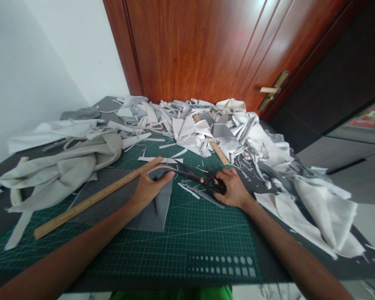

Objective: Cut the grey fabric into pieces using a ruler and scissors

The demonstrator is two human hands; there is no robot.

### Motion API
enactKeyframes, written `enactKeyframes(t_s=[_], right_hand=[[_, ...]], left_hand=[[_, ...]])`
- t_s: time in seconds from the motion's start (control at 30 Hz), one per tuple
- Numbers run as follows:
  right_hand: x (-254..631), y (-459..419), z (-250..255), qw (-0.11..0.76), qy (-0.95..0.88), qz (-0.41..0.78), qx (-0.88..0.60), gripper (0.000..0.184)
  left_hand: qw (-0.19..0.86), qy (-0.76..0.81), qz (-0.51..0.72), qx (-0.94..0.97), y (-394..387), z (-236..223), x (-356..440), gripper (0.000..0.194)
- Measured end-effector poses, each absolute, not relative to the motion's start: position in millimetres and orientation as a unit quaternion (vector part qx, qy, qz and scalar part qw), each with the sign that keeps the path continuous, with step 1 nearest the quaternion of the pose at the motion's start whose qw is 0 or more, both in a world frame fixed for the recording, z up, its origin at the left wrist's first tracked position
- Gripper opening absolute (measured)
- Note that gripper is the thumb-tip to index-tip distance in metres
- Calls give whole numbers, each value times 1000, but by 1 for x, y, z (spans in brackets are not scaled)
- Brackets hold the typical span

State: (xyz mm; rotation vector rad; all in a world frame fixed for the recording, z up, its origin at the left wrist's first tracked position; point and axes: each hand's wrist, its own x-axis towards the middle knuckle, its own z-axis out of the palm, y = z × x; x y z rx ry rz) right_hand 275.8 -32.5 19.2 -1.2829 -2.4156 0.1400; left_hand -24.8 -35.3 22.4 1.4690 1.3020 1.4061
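Note:
My left hand (150,185) pinches the upper right part of a dark grey piece of fabric (125,216), lifting that edge so its pale underside shows. Black-handled scissors (202,180) are gripped in my right hand (233,187), their blades parted and pointing left at the raised fabric edge. Whether the blades touch the cloth I cannot tell. A wooden ruler (93,198) lies slantwise across the grey fabric, its far end close to my left fingers. Thin cut strips (190,191) lie under the scissors on the green cutting mat (206,233).
A heap of white and grey fabric scraps (187,129) covers the table's far side, with a second wooden ruler (217,151) partly under it. Beige cloth (62,166) is bunched at left; white pieces (325,212) lie at right. Behind stands a wooden door (200,50).

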Motion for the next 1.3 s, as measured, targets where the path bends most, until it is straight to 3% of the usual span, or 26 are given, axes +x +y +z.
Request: enactKeyframes(t_s=[1.3], right_hand=[[269,-37,16,211,-874,52,-434,20]], left_hand=[[327,426,468,702,-38,37,-26,11]])
